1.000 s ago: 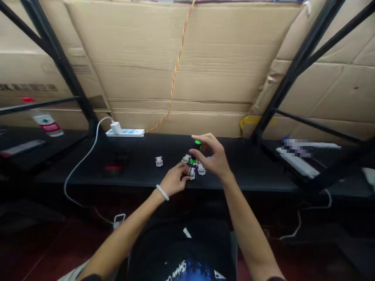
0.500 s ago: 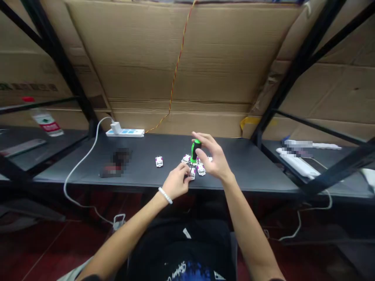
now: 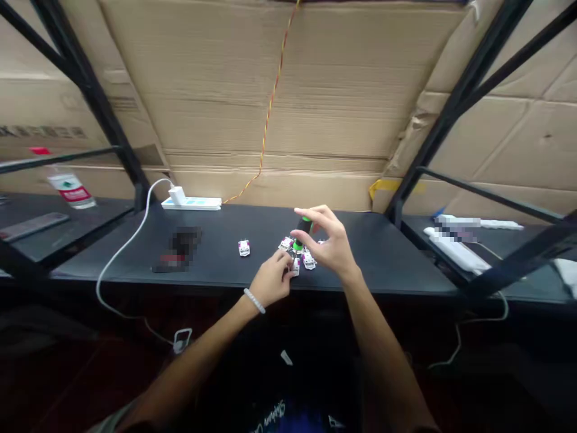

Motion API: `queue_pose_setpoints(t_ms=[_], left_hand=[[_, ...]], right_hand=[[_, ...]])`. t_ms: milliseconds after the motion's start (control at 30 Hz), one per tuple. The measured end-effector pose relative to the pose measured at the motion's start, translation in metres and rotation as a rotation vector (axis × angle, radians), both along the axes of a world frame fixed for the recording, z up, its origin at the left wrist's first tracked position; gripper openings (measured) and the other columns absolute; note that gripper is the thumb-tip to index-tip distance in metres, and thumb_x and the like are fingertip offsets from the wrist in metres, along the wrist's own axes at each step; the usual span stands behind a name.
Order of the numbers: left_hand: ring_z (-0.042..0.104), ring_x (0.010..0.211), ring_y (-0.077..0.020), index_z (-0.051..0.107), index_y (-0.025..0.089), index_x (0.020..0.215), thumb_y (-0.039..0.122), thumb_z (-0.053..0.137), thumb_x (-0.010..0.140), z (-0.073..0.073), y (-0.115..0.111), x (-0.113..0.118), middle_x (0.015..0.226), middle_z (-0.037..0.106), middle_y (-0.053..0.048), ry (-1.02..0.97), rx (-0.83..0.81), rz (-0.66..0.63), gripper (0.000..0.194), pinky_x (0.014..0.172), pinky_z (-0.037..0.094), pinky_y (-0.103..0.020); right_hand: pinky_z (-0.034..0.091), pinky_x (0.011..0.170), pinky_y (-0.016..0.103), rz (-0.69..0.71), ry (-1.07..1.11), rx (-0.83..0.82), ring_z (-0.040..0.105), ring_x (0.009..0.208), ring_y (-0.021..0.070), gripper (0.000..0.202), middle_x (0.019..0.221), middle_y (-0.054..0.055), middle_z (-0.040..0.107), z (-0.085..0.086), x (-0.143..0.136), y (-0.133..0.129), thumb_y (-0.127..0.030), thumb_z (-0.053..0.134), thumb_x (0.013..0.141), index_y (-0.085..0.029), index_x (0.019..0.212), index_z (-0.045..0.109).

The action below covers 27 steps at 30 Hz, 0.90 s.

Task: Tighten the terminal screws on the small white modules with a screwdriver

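Note:
A green-and-black screwdriver [image 3: 303, 230] stands nearly upright, tip down, over a small white-and-purple part [image 3: 296, 267] near the table's front edge. My right hand [image 3: 332, 243] has its thumb and fingers around the handle from the right. My left hand [image 3: 271, 280], with a pale bead bracelet [image 3: 255, 300] on the wrist, pinches that part from the left. The screwdriver tip is too small to make out clearly. Similar white parts lie close around, one [image 3: 309, 260] just right of the pinched one and another [image 3: 285, 243] behind it.
A single white-and-purple part [image 3: 244, 248] lies apart to the left on the black table [image 3: 225, 231]. Further back is a white power strip [image 3: 198, 204] with a plugged charger and cable. Black metal posts [image 3: 401, 198] stand at both sides; cardboard [image 3: 333, 120] backs the table.
My right thumb has moved across the screwdriver handle, and the handle's visible green part has changed as if turned. My left hand stays on the part.

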<state>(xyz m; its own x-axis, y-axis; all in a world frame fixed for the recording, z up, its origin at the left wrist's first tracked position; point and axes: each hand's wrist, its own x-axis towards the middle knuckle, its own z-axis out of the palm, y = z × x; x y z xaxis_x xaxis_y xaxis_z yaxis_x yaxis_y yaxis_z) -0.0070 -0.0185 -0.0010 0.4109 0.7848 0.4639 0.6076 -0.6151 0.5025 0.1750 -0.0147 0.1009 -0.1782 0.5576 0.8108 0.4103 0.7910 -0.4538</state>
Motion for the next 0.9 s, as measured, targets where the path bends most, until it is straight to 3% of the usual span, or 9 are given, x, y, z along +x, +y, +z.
queue_pose_setpoints(t_ms=[67, 167, 300, 367, 467, 533, 633, 833, 900], left_hand=[[0.065, 0.091, -0.0217, 0.056, 0.021, 0.092, 0.009, 0.064, 0.089, 0.0004, -0.0001, 0.0002, 0.103, 0.063, -0.005, -0.001, 0.004, -0.004, 0.014, 0.086, 0.056, -0.035], [0.066, 0.09, -0.0215, 0.057, 0.021, 0.091, 0.011, 0.065, 0.089, -0.0004, 0.0006, 0.0003, 0.104, 0.063, -0.005, -0.011, -0.003, -0.005, 0.013, 0.085, 0.057, -0.035], [0.065, 0.088, -0.0202, 0.057, 0.022, 0.091, 0.012, 0.064, 0.089, -0.0015, 0.002, -0.0003, 0.104, 0.063, -0.005, -0.023, -0.017, -0.01, 0.012, 0.084, 0.057, -0.035], [0.066, 0.088, -0.0202, 0.057, 0.022, 0.09, 0.012, 0.064, 0.089, -0.0009, 0.0024, -0.0013, 0.103, 0.063, -0.005, -0.026, -0.02, -0.025, 0.013, 0.084, 0.057, -0.035], [0.066, 0.088, -0.0204, 0.057, 0.022, 0.09, 0.013, 0.065, 0.09, 0.0009, 0.003, -0.0033, 0.103, 0.064, -0.005, -0.04, -0.031, -0.047, 0.012, 0.084, 0.058, -0.034], [0.067, 0.089, -0.0199, 0.059, 0.021, 0.09, 0.013, 0.066, 0.09, 0.0022, 0.0036, -0.0045, 0.104, 0.064, -0.005, -0.061, -0.048, -0.065, 0.011, 0.084, 0.058, -0.033], [0.067, 0.088, -0.0186, 0.062, 0.021, 0.088, 0.015, 0.066, 0.092, 0.0039, 0.0045, -0.0056, 0.105, 0.065, -0.005, -0.077, -0.071, -0.08, 0.009, 0.083, 0.058, -0.031], [0.067, 0.091, -0.0188, 0.062, 0.02, 0.087, 0.014, 0.065, 0.092, 0.0041, 0.0047, -0.0052, 0.107, 0.064, -0.006, -0.085, -0.093, -0.091, 0.009, 0.084, 0.057, -0.031], [0.066, 0.09, -0.0188, 0.062, 0.02, 0.087, 0.015, 0.065, 0.092, 0.0031, 0.0047, -0.0049, 0.107, 0.064, -0.005, -0.086, -0.102, -0.084, 0.008, 0.084, 0.058, -0.032]], right_hand=[[0.062, 0.085, 0.041, -0.023, -0.019, 0.01, 0.068, 0.097, 0.0231, 0.043, 0.12, 0.01, 0.068, -0.0002, -0.0002, 0.0004, -0.039, 0.074, 0.093, -0.029, 0.135, 0.072], [0.06, 0.099, 0.044, 0.099, -0.019, -0.039, 0.069, 0.112, 0.0245, 0.047, 0.134, 0.012, 0.068, -0.0007, 0.0003, 0.0006, -0.033, 0.058, 0.103, -0.028, 0.15, 0.06], [0.063, 0.087, 0.04, 0.02, -0.027, -0.005, 0.069, 0.093, 0.0222, 0.042, 0.11, 0.008, 0.072, 0.0005, 0.0009, -0.0002, -0.037, 0.073, 0.095, -0.029, 0.136, 0.071], [0.062, 0.087, 0.042, -0.001, -0.043, 0.005, 0.068, 0.1, 0.0245, 0.046, 0.121, 0.01, 0.069, 0.0016, 0.0013, -0.0011, -0.038, 0.076, 0.092, -0.029, 0.137, 0.071], [0.06, 0.1, 0.045, 0.122, -0.038, -0.056, 0.068, 0.117, 0.026, 0.051, 0.139, 0.012, 0.065, 0.0026, 0.0022, -0.0015, -0.032, 0.061, 0.101, -0.029, 0.152, 0.058], [0.06, 0.097, 0.043, 0.135, -0.034, -0.064, 0.07, 0.108, 0.0235, 0.048, 0.127, 0.01, 0.071, 0.003, 0.0026, -0.0009, -0.029, 0.059, 0.102, -0.029, 0.15, 0.06], [0.061, 0.085, 0.038, 0.036, -0.046, -0.003, 0.067, 0.094, 0.0214, 0.04, 0.108, 0.007, 0.071, 0.0035, 0.0027, -0.0003, -0.032, 0.072, 0.095, -0.029, 0.135, 0.071], [0.057, 0.104, 0.044, 0.172, -0.083, -0.028, 0.067, 0.117, 0.0242, 0.056, 0.134, 0.01, 0.067, 0.0031, 0.0032, -0.0018, -0.02, 0.058, 0.099, -0.03, 0.154, 0.054], [0.059, 0.098, 0.042, 0.161, -0.083, -0.029, 0.069, 0.111, 0.0237, 0.052, 0.129, 0.009, 0.07, 0.0025, 0.0028, -0.0005, -0.021, 0.06, 0.099, -0.03, 0.15, 0.058]])
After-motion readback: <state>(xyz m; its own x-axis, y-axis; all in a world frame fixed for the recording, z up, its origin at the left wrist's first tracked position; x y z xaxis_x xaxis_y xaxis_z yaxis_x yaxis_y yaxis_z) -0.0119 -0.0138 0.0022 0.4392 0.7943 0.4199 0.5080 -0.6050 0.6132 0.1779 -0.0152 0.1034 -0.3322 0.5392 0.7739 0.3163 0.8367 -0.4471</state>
